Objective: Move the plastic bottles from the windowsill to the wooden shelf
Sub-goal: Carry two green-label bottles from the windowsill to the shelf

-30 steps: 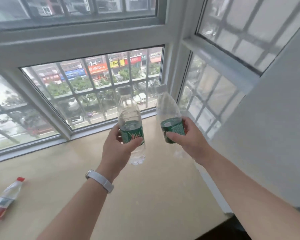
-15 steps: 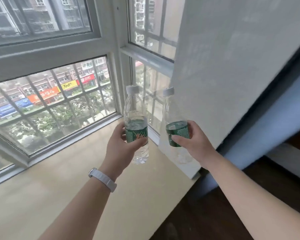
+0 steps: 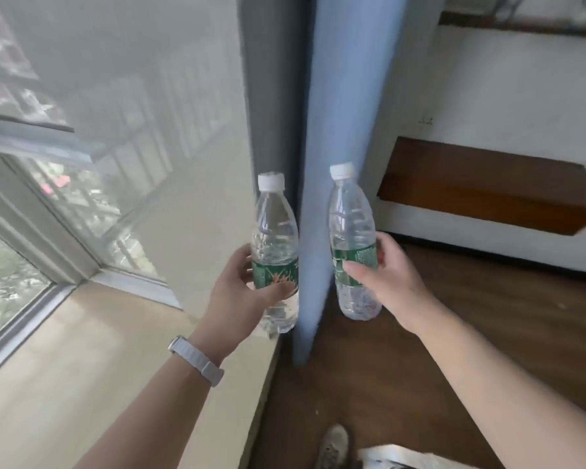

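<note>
Left hand (image 3: 241, 292): raised in front of the body, forearm coming up from the lower left; thumb and fingers wrap the green label of the left bottle (image 3: 274, 231).
Right hand (image 3: 388, 277): arm stretched fwd from the lower right; thumb across the front of the label, other fingers curled behind, holding the right bottle (image 3: 351, 211).
Left bottle: upright, clear w/ white cap, in the air above the outer edge of the windowsill (image 3: 82, 367).
Right bottle: upright, same kind, in the air over the dark floor (image 3: 471, 333), apart from the left one.
Between bottles: a blue curtain (image 3: 335, 96) hangs down.
Wooden shelf (image 3: 487, 191): on the white wall at the right, well apart from both bottles.
Wrist: white band (image 3: 197, 360) on the left one.
Bottom: one shoe (image 3: 334, 445) on the floor.
Window (image 3: 21, 238): at far left, behind the sill.
</note>
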